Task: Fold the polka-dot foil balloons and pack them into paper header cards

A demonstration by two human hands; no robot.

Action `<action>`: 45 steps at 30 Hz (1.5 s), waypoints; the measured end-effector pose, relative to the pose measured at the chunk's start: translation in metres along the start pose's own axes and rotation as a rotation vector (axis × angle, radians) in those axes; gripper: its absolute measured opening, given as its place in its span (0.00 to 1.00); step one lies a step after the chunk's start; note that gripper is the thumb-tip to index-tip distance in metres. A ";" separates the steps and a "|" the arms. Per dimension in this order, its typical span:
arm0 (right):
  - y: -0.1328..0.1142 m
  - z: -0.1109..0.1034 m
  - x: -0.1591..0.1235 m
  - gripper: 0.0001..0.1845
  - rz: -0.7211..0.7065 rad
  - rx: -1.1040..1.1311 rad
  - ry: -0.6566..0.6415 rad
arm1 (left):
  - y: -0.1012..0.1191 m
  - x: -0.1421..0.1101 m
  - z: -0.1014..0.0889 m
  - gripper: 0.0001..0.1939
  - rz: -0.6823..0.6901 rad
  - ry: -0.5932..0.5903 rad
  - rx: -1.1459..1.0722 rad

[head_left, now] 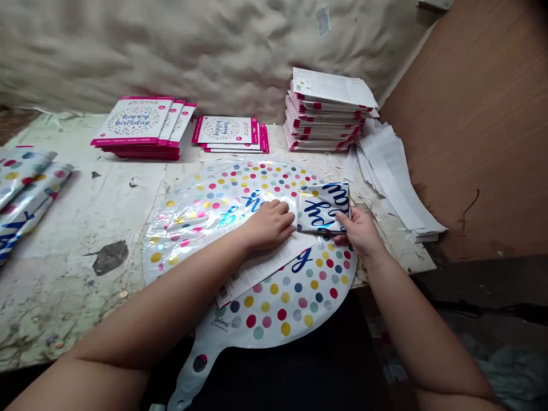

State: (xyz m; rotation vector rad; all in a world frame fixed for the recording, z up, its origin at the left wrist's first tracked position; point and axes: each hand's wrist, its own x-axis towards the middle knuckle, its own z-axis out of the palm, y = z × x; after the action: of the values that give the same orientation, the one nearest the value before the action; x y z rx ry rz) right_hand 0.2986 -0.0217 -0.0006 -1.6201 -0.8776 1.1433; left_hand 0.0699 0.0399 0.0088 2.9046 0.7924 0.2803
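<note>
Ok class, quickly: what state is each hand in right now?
Left hand: open, flat on the white paper leaflet.
Right hand: closed, gripping the folded edge of the silver polka-dot foil balloon.

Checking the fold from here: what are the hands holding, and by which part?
The right hand pinches the foil balloon's folded flap at its corner; the left hand presses flat on the paper insert, gripping nothing.

We have a polka-dot foil balloon (274, 308) lying flat over the desk's (85, 228) front edge, right side folded in, a printed paper sheet (261, 268) across it.
</note>
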 end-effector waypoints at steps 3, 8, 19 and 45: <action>-0.001 0.002 -0.010 0.15 -0.017 -0.019 -0.044 | -0.001 -0.001 -0.002 0.15 0.053 0.084 -0.022; -0.016 -0.007 -0.025 0.15 -0.032 -0.127 -0.298 | 0.002 -0.005 -0.012 0.14 0.166 0.195 0.027; -0.024 0.032 -0.022 0.14 -0.461 -0.320 -0.243 | 0.012 -0.007 -0.018 0.10 0.234 0.202 0.105; -0.073 0.091 -0.064 0.25 -0.671 0.101 -0.373 | 0.047 -0.056 -0.076 0.31 -0.414 0.739 -0.674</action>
State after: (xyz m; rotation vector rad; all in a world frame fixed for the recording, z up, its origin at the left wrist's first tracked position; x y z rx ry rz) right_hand 0.1896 -0.0319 0.0756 -0.9140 -1.4415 0.9841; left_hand 0.0295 -0.0246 0.0821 1.9229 1.0816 1.3076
